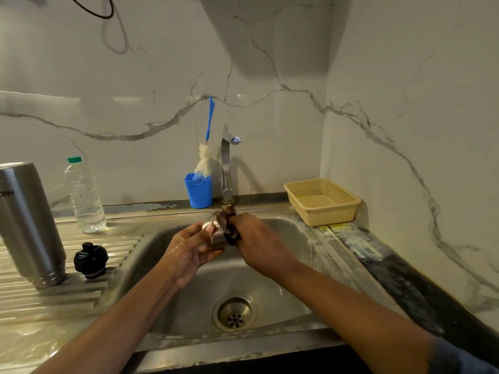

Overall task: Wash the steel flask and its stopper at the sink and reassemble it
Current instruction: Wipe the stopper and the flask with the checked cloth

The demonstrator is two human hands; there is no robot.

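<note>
The right grip (256, 244) is curled round a dark scrubber (230, 228) and presses it against a small steel piece (213, 234), too blurred to name, which the left grip (191, 252) holds with curled fingers. Both hands are wet and meet just under the tap (226, 168), over the sink (297, 238). The flask (27, 222) stands neck down on the drainer (40, 300) to the left, well apart from the hands, with the black stopper (91, 260) just beside it. Behind them stands a water bottle (85, 195). A blue cup (199, 190) holding a brush (209, 117) sits beside the tap, and a basket (321, 201) is in the right corner.
</note>
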